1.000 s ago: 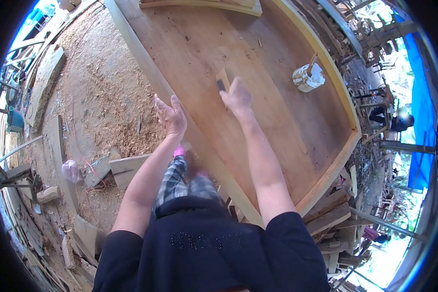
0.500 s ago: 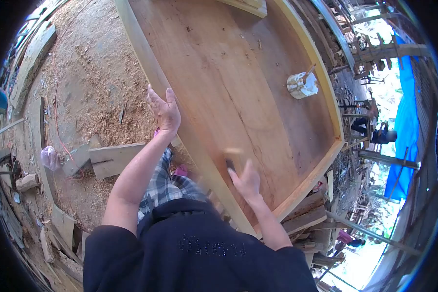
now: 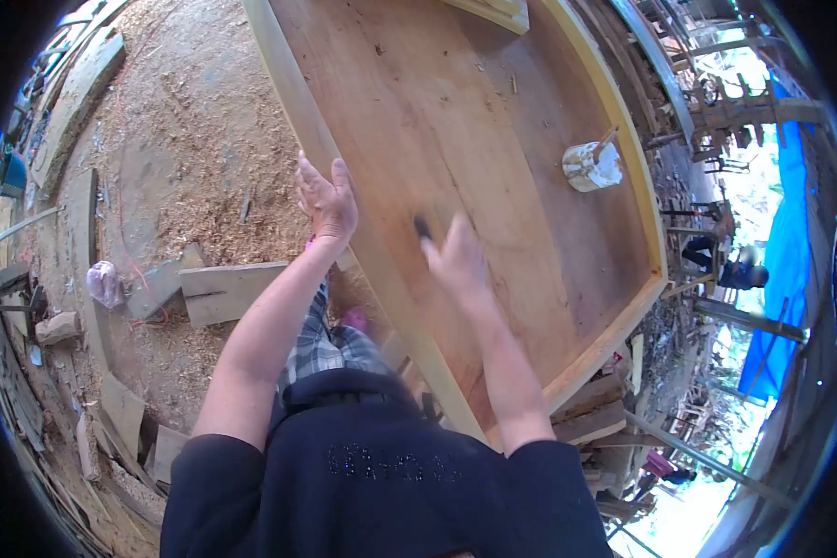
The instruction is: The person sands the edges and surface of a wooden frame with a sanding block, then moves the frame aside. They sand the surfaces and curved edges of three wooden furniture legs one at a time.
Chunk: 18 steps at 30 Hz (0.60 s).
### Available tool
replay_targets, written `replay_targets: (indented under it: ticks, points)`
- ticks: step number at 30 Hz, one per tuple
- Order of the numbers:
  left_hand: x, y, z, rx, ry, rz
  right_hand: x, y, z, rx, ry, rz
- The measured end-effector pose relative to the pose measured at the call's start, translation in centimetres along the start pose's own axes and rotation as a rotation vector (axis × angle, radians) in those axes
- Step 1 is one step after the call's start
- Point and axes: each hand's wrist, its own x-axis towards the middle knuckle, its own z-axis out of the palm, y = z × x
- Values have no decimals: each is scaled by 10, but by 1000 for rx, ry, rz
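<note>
A large wooden panel [image 3: 493, 121] with a raised pale frame fills the upper middle of the head view. My right hand [image 3: 456, 259] is motion-blurred over the board and grips a small brush [image 3: 423, 227], whose dark end touches the wood. My left hand [image 3: 327, 200] rests flat, fingers apart, on the panel's left frame rail [image 3: 288, 84] and holds nothing. A white can [image 3: 590, 166] with a stick in it stands on the board at the right.
Sawdust and shavings cover the ground [image 3: 177, 139] left of the panel. Loose planks [image 3: 228, 290] and a small plastic bag [image 3: 104, 282] lie there. Stacked timber [image 3: 595, 418] sits under the panel's near corner. Another person [image 3: 730, 265] is at the far right by a blue tarp [image 3: 790, 223].
My right hand swept the brush down the board toward me, then back up and away. The left hand stayed on the frame rail.
</note>
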Motion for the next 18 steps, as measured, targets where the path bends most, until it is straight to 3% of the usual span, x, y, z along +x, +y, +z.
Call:
replay_targets:
  ticks: [1,4,7,9,12,15,18]
  points:
    - [-1,5,-4,-37,-21,-15,-44,10,-5,-22,-92,104]
    - [0,-1,0,-57,2,24,-153,40,-19,-18,-72,107]
    - [2,-10,9,-50,78,99,-151,33,-28,-16,-226,253]
    - [1,-10,7,-59,35,67,-100,19,-17,-15,-154,239]
    - [0,-7,6,-35,14,31,9,2,11,-1,49,-39]
    - [0,0,-1,-19,-13,12,125,-54,4,-28,-32,15]
    - [1,8,-6,-10,-34,-10,172,-77,4,-26,-68,42]
